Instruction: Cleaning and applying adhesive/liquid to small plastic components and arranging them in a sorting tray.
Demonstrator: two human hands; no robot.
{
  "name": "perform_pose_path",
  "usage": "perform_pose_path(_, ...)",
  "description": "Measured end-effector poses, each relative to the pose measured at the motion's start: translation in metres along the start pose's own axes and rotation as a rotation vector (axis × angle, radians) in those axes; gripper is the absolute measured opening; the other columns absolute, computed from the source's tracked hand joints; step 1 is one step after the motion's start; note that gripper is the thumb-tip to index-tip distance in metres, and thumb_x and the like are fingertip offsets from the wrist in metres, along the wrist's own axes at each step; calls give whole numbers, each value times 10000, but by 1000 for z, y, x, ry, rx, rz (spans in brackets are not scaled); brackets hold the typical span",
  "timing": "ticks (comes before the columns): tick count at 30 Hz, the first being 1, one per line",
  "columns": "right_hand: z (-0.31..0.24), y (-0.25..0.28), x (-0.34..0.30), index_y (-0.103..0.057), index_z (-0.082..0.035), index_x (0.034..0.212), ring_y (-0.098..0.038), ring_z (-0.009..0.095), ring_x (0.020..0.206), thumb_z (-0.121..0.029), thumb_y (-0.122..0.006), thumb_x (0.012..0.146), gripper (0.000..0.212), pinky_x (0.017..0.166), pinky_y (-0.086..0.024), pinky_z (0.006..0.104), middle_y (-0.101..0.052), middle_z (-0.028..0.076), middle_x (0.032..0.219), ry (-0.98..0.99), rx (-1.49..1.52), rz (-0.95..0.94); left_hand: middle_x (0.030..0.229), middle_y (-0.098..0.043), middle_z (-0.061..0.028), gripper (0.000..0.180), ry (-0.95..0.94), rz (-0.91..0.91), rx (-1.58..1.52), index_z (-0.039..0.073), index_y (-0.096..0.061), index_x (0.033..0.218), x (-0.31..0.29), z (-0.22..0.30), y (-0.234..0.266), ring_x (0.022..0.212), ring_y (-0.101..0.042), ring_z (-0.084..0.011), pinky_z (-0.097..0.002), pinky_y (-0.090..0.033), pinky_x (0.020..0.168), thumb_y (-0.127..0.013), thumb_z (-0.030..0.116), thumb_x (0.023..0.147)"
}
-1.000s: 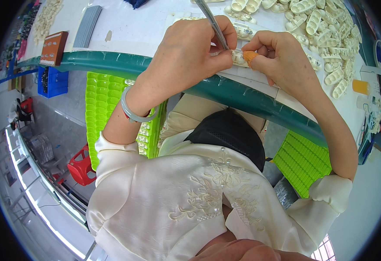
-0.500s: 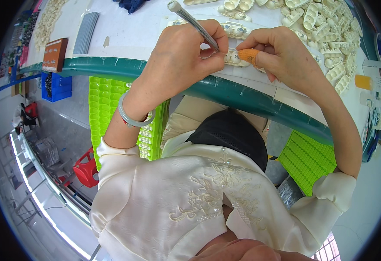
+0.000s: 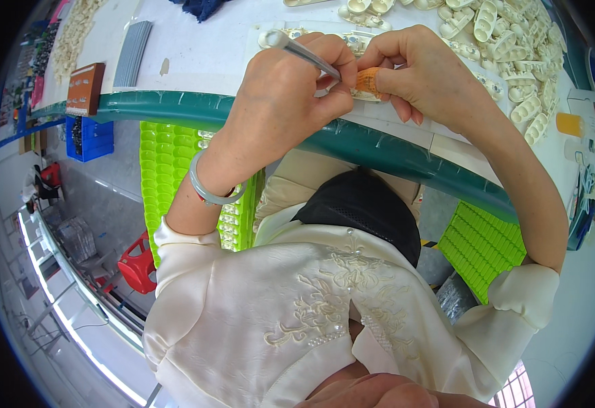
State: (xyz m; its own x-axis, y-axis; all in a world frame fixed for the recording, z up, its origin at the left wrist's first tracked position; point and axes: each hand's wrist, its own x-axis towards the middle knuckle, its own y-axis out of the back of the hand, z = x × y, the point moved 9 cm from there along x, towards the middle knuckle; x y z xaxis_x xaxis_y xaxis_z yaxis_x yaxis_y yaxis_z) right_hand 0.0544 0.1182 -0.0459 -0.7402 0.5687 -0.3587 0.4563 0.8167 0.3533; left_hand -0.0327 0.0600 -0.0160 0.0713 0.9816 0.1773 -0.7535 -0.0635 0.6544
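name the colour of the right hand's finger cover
The finger cover on the right hand is orange, best seen in the head view.

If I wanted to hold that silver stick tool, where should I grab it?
Probably the upper end of the silver tool, coming from the far left. It's long and thin and slants up and away to the left. The left grip already pinches its lower part, so that end sticks out clear.
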Motion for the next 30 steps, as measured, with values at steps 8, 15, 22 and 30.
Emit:
perform_pose_path(8,5,-6,6,-597,23,806,-451,47,383,-63,-580,798,88,334,-340,196,-540,28,592,-75,79,-4,734,-624,-37,106,68,95,-165,9,-575,772,3,-14,16,685,-615,-93,-223,-512,611,-644,-38,708)
perform_pose_path(15,1,-5,18,-595,16,737,-446,55,378,-66,-611,740,84,327,-343,199,-533,38,559,-138,8,-56,835,-652,-85,132,131,388,-303,-16,-579,885,-19,-22,82,815,-639,-127,-230,-527,722,-660,-20,781)
perform_pose_path(22,-6,-4,20,-599,14,703,-443,56,366,-70,-619,720,88,326,-338,201,-541,39,545,-146,-128,-95,921,-655,-100,242,283,171,-250,-42,-561,1024,-33,-46,46,900,-638,-144,-237,-514,807,-656,-6,805)
perform_pose_path(30,-3,-3,19,-607,17,744,-438,44,368,-50,-589,739,69,325,-314,194,-548,42,554,-160,-96,-95,862,-640,-54,178,202,174,-172,-25,-602,931,-29,-42,50,857,-641,-131,-244,-520,804,-689,33,787)
